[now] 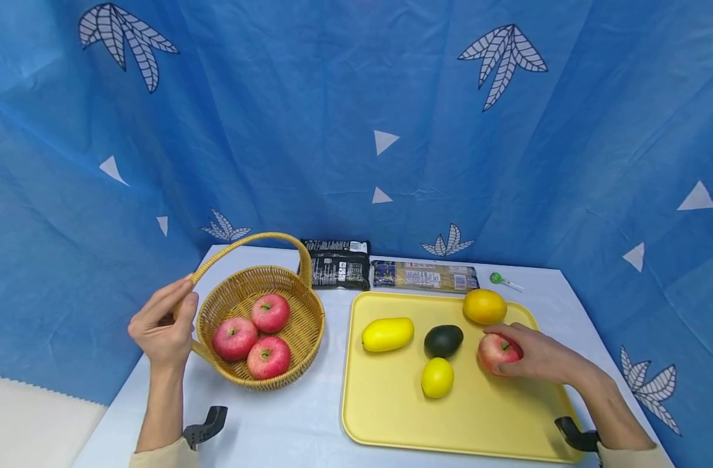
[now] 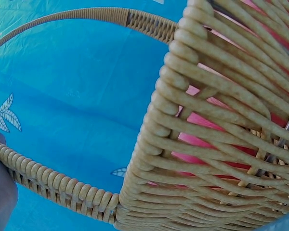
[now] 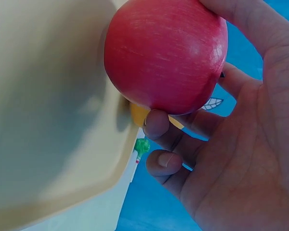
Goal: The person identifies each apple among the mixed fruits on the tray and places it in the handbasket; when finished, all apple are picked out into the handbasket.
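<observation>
My left hand (image 1: 168,324) grips the handle (image 1: 251,239) of a wicker basket (image 1: 312,344) at the left of the table. Three red apples lie in the basket, one of them the front apple (image 1: 269,357). In the left wrist view, the woven wall (image 2: 216,125) fills the right side, with red showing through its gaps. At the right of the yellow tray (image 1: 391,416), my right hand (image 1: 537,354) holds another red apple (image 1: 499,351) between thumb and fingers. The right wrist view shows this apple (image 3: 166,55) close up, with the fingers curled around its side.
The tray also bears a yellow mango-like fruit (image 1: 388,334), a dark green avocado (image 1: 443,341), a lemon (image 1: 437,377) and an orange-yellow fruit (image 1: 485,307). Behind it lie black packets (image 1: 338,270), a noodle pack (image 1: 425,275) and a green lollipop (image 1: 496,278). A blue curtain (image 1: 333,130) hangs behind.
</observation>
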The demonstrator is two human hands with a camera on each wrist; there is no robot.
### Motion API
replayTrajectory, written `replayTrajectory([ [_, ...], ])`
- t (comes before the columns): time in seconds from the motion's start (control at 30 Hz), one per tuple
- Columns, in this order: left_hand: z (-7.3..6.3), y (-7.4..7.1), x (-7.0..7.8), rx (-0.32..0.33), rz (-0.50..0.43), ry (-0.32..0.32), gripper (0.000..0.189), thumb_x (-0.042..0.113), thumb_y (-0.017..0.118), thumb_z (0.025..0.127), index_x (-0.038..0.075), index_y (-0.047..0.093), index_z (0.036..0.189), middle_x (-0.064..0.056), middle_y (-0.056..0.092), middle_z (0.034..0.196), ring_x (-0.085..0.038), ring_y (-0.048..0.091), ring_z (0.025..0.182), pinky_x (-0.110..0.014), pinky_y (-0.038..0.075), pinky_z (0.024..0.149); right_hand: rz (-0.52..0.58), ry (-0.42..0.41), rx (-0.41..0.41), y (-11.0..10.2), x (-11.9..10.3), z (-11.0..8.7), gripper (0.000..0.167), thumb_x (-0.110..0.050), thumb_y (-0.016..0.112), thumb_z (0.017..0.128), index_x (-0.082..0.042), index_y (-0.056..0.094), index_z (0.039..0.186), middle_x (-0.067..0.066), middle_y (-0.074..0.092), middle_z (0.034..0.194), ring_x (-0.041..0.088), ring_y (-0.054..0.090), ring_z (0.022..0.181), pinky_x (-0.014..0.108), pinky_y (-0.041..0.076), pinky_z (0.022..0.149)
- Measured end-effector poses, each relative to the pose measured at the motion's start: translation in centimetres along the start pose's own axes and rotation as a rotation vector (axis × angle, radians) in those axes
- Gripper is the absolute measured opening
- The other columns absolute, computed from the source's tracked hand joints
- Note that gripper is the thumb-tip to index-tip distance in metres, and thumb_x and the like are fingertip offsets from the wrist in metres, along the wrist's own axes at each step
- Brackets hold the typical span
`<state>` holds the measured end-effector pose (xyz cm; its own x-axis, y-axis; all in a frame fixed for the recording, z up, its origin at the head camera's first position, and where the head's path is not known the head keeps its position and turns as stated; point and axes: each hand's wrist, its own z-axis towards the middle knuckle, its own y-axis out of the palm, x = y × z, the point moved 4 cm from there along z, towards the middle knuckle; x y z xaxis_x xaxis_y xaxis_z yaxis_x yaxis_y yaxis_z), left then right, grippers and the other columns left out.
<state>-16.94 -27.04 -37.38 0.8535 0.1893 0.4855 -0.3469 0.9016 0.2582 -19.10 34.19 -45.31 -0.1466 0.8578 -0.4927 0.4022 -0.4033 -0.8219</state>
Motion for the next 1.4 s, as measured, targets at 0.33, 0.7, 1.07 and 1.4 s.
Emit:
replayTrajectory([
  [0.33,0.0,-0.2,-0.5,-0.003,0.003,0.002,0.018,-0.018,0.066,0.076,-0.025,0.068,0.093,-0.021,0.075,0.102,-0.005,0.062,0.061,-0.008,0.044,0.053,-0.001,0.004,0.002,-0.2,-0.4,0.1,0.068,-0.048,0.082,0.077,-0.021,0.059,0.135,0.004,0.058,0.115,0.021,0.055,0.098,0.035,0.052,0.078],
  [0.7,0.1,0.0,-0.3,0.000,-0.007,0.010,0.018,-0.018,0.066,0.076,-0.025,0.067,0.093,-0.023,0.075,0.101,-0.006,0.065,0.064,-0.009,0.045,0.054,-0.018,-0.023,0.021,-0.4,-0.9,0.2,0.067,-0.050,0.081,0.078,-0.021,0.060,0.135,0.002,0.058,0.114,0.021,0.053,0.098,0.036,0.051,0.078],
  [1.07,0.1,0.1,0.0,-0.003,0.003,-0.004,0.018,-0.018,0.065,0.076,-0.025,0.067,0.093,-0.022,0.075,0.102,-0.008,0.068,0.070,-0.009,0.048,0.057,-0.022,-0.038,0.021,-0.6,-1.3,0.1,0.068,-0.051,0.080,0.079,-0.021,0.058,0.136,0.002,0.058,0.114,0.019,0.054,0.096,0.032,0.052,0.074],
  [1.4,0.1,0.1,0.1,0.003,0.023,-0.012,0.018,-0.018,0.066,0.077,-0.025,0.068,0.093,-0.020,0.076,0.102,-0.006,0.066,0.065,-0.008,0.046,0.055,-0.020,-0.062,0.040,-0.8,-1.8,0.2,0.067,-0.053,0.079,0.080,-0.021,0.059,0.135,0.003,0.057,0.115,0.020,0.054,0.097,0.035,0.051,0.076],
])
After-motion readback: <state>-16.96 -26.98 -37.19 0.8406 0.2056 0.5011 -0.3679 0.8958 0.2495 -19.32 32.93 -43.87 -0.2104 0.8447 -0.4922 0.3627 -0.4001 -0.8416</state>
